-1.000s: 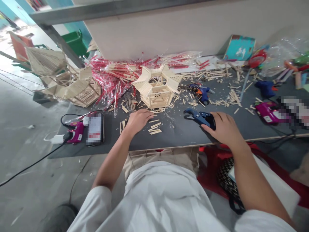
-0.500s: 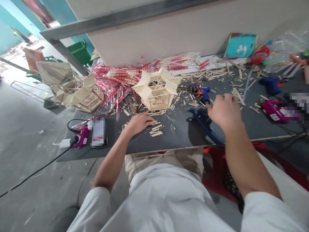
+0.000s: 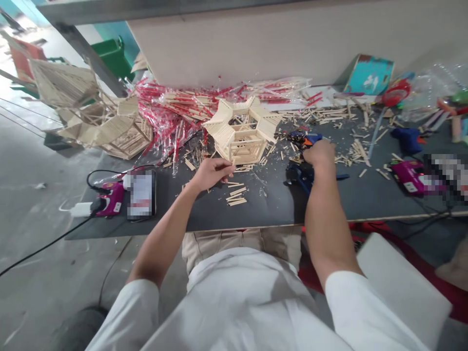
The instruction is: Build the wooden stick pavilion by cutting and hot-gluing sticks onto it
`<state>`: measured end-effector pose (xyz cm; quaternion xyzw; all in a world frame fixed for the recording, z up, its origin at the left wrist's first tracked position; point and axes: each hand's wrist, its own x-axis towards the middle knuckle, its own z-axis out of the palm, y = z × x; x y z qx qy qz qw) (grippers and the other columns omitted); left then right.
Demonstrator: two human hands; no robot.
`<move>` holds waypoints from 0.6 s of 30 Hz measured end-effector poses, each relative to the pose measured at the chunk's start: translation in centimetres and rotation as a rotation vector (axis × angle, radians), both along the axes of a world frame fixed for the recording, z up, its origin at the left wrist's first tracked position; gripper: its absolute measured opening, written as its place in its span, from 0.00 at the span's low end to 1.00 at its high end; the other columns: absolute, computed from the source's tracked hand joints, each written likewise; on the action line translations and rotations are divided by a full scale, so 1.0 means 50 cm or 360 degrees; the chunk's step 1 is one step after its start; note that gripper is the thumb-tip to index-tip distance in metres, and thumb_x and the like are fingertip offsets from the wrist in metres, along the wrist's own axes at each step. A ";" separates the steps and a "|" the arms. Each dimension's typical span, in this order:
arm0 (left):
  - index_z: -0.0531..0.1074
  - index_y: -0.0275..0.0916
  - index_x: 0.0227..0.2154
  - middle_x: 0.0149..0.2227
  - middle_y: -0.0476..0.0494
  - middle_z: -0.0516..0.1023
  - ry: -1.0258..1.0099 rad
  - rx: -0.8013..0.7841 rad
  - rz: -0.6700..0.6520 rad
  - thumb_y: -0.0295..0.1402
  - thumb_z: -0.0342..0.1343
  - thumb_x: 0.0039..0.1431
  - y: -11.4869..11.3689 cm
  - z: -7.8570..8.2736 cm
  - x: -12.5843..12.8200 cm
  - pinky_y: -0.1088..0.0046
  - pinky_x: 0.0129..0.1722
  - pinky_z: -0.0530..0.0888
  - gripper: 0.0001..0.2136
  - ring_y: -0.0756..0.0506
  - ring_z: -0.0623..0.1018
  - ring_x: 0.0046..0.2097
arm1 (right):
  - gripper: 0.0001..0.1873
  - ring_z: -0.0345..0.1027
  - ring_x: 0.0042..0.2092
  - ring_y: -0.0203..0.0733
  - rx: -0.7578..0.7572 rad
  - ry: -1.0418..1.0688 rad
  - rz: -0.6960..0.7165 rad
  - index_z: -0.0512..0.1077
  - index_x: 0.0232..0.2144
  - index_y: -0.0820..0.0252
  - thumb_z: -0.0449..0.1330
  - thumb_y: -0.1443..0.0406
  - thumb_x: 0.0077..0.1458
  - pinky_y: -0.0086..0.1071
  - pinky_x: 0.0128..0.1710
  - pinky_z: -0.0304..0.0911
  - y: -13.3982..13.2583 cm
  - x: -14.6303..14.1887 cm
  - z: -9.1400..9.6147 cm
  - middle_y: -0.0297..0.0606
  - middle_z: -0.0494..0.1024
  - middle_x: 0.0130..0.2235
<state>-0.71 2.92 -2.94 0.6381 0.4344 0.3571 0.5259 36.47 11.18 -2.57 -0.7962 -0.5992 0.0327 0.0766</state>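
A hexagonal model built of thin wooden sticks (image 3: 246, 153) stands on the dark table, with sloping stick panels around its open top. Just in front of it, my left hand (image 3: 214, 174) pinches a small wooden stick, mostly hidden by the fingertips. Short cut sticks (image 3: 236, 194) lie below that hand. My right hand (image 3: 321, 153) is closed around the handle of a blue hot glue gun (image 3: 310, 138) with an orange trigger; the fingers are partly hidden. Blue-handled cutters (image 3: 300, 176) lie on the table beneath my right wrist.
A second stick model (image 3: 109, 126) stands at the left. Behind lie red-and-clear plastic packs of sticks (image 3: 175, 105). A phone (image 3: 142, 195) and a purple power adapter (image 3: 111, 199) sit at the left edge. Another blue glue gun (image 3: 407, 139) and purple adapter (image 3: 411, 176) are at right.
My left hand has risen from the cut sticks towards the model, now pinching. My right hand has moved away from the cutters, left and onto the glue gun; the cutters now lie flat.
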 end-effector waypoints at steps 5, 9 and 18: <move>0.79 0.34 0.37 0.29 0.42 0.84 -0.0150 -0.0100 0.0037 0.56 0.71 0.57 -0.012 0.005 -0.001 0.76 0.23 0.77 0.25 0.50 0.80 0.23 | 0.37 0.64 0.67 0.70 0.0129 0.0173 -0.0416 0.60 0.66 0.84 0.62 0.66 0.61 0.54 0.65 0.61 -0.004 0.008 -0.010 0.76 0.67 0.64; 0.75 0.35 0.38 0.28 0.44 0.83 -0.0315 -0.0216 0.0071 0.57 0.73 0.54 -0.014 0.007 -0.014 0.77 0.19 0.75 0.28 0.50 0.78 0.20 | 0.34 0.71 0.63 0.66 0.0445 0.0392 -0.0430 0.54 0.71 0.77 0.52 0.66 0.67 0.51 0.60 0.66 -0.020 0.001 -0.002 0.70 0.72 0.60; 0.73 0.35 0.37 0.26 0.45 0.82 -0.0389 -0.0274 0.0091 0.57 0.75 0.50 -0.013 -0.009 -0.002 0.76 0.20 0.76 0.30 0.50 0.79 0.21 | 0.50 0.71 0.63 0.62 0.0737 0.0460 0.0026 0.42 0.75 0.75 0.58 0.48 0.68 0.48 0.59 0.68 -0.050 -0.087 0.010 0.68 0.71 0.62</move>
